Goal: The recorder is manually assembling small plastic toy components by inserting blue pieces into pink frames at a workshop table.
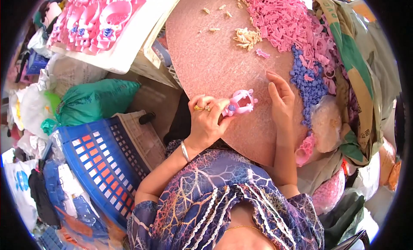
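Pink toy piece (235,100) in the grip of the left hand (207,119), above the round table (223,69) and near its edge on the wearer's side. The thumb and fingers are closed on one end only; the remainder projects toward the right. Such an end hold might let the piece twist or slip if pushed from the free side, and, with the edge so near, a dropped piece could fall off the table.

The piece is pale pink verging on lilac, glossy, apparently moulded plastic: an open loop with small rounded knobs at its outer end and a purple round part beside the fingertips. Its finer detail is too small to tell.

The right hand (282,99) stands apart from it, fingers loosely spread, holding nothing visible. Just beside it lies the heap of blue pieces (310,88); a careless sweep of the wrist could scatter these. Beyond, the blue heap meets the heap of pink parts (279,24), where colours could mix. Cream pieces (247,38) lie near the latter.
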### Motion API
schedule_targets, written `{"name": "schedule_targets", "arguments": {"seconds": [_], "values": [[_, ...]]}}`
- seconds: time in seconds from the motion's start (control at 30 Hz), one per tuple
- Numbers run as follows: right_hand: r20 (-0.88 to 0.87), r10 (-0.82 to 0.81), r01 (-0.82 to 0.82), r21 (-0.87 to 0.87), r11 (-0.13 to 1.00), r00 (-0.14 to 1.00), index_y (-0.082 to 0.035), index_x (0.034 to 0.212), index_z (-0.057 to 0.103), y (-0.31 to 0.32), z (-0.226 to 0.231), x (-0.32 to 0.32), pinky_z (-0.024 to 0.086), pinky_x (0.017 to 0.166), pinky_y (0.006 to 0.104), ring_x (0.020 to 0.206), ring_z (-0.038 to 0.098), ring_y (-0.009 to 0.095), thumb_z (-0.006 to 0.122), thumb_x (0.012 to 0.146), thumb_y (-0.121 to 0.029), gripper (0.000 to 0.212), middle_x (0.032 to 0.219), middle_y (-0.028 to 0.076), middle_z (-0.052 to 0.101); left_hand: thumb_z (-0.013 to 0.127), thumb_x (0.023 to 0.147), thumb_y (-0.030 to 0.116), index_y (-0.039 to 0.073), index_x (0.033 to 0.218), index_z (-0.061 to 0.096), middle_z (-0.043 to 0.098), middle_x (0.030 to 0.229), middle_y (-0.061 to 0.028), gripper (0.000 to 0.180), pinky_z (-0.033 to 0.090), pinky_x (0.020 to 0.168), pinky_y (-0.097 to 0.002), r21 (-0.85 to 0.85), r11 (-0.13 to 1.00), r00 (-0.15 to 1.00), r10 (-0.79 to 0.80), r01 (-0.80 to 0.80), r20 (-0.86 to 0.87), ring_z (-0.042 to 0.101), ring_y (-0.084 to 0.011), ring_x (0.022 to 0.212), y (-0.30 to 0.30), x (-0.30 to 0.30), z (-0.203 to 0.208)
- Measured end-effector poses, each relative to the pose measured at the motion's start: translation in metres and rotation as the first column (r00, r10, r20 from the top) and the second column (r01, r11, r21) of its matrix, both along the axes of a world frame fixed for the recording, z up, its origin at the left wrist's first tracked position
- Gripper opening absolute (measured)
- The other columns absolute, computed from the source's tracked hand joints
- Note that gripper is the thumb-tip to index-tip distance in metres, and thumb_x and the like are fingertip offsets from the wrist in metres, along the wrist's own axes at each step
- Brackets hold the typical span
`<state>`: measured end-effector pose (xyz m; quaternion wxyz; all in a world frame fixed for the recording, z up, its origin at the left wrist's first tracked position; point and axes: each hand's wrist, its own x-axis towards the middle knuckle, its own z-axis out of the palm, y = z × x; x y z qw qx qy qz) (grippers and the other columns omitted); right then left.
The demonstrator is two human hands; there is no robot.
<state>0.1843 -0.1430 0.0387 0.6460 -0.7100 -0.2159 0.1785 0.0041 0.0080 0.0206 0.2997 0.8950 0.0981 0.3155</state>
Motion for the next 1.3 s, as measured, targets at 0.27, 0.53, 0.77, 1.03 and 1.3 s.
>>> {"name": "schedule_targets", "arguments": {"seconds": [0.27,0.53,0.77,1.03,1.3], "values": [[-0.025,-0.013,0.015,0.076,0.997,1.000,0.001,0.117,0.066,-0.001,-0.011,0.010,0.047,0.091,0.0219,0.103,0.060,0.009,0.062,0.098,-0.004,0.020,0.117,0.002,0.066,0.085,0.080,0.014,0.002,0.105,0.066,0.068,0.089,-0.0060,0.034,0.054,0.074,-0.0298,-0.665,0.747,1.000,0.021,-0.017,-0.003,0.065,-0.0146,0.080,0.014,0.012,0.028],[-0.086,0.004,0.004,0.098,0.995,0.996,0.000,0.114,0.068,-0.001,-0.015,0.008,0.045,0.087,0.0212,0.098,0.060,0.009,0.061,0.097,-0.003,0.019,0.106,0.000,0.066,0.069,0.096,0.014,0.002,0.111,0.066,0.070,0.097,-0.0052,0.019,0.058,0.080,-0.0319,-0.982,0.087,0.984,-0.083,0.166,0.159,0.067,-0.0137,0.084,0.078,0.011,0.106],[-0.117,0.027,-0.012,0.128,0.992,0.993,0.001,0.112,0.067,-0.014,-0.012,0.007,0.048,0.085,0.0228,0.094,0.061,0.010,0.064,0.095,-0.004,0.018,0.101,0.002,0.066,0.061,0.101,0.026,0.007,0.104,0.064,0.070,0.092,-0.0064,0.019,0.059,0.074,-0.0365,-0.903,0.405,0.956,0.178,0.146,0.234,0.069,-0.0193,0.081,0.220,0.015,0.204],[-0.153,0.040,-0.025,0.099,0.995,0.987,0.002,0.110,0.067,-0.015,-0.017,0.009,0.048,0.087,0.0247,0.095,0.063,0.012,0.063,0.094,-0.003,0.016,0.103,0.004,0.068,0.069,0.096,0.038,0.009,0.079,0.063,0.059,0.063,-0.0018,0.035,0.045,0.044,-0.0297,-0.810,0.536,0.801,0.580,-0.239,0.147,0.055,-0.0148,0.049,0.442,-0.005,0.212],[-0.106,0.087,-0.085,0.022,0.996,0.991,0.001,0.113,0.066,-0.013,-0.012,0.016,0.046,0.095,0.0259,0.102,0.062,0.014,0.059,0.097,-0.003,0.018,0.109,0.006,0.067,0.074,0.091,0.041,0.009,0.063,0.064,0.055,0.058,0.0027,0.043,0.031,0.040,-0.0262,-0.685,0.529,0.749,0.662,-0.501,-0.036,0.041,-0.0073,0.043,0.494,-0.044,0.152]]}}
